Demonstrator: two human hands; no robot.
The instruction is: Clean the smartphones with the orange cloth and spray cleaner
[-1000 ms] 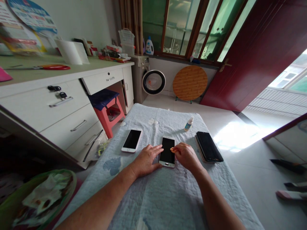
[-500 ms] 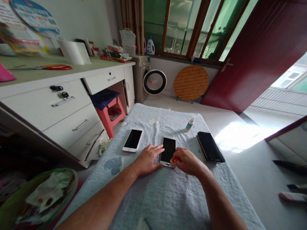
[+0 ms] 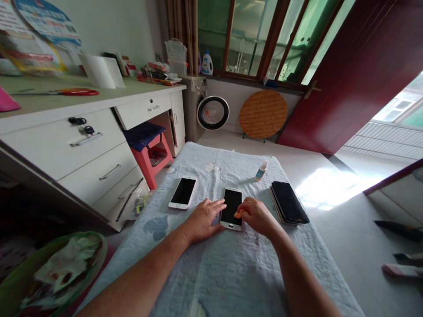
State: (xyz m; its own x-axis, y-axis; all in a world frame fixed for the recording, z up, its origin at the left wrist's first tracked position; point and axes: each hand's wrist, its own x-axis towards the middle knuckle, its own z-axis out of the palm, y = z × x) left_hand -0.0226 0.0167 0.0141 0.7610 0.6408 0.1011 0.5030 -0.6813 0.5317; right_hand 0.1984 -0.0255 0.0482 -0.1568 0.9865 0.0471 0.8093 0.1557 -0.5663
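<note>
A white-framed smartphone lies face up on a pale blue quilted cloth. Against its left edge rests my left hand, fingers stretched out, with the fingertips on the phone's side. My right hand is closed in a pinch on a small orange cloth, which touches the lower right of the dark screen. Most of that cloth is hidden by the fingers. Another white smartphone lies to the left. On the right a black phone sits on top of another flat device.
A small spray bottle stands behind the black phone. To the left are a white desk with drawers, a pink stool and a bin with waste in it. A washing machine stands at the back, its door open.
My right hand has moved slightly up the screen with the orange cloth, away from the phone's bottom edge. My left hand and the phones stay in place.
</note>
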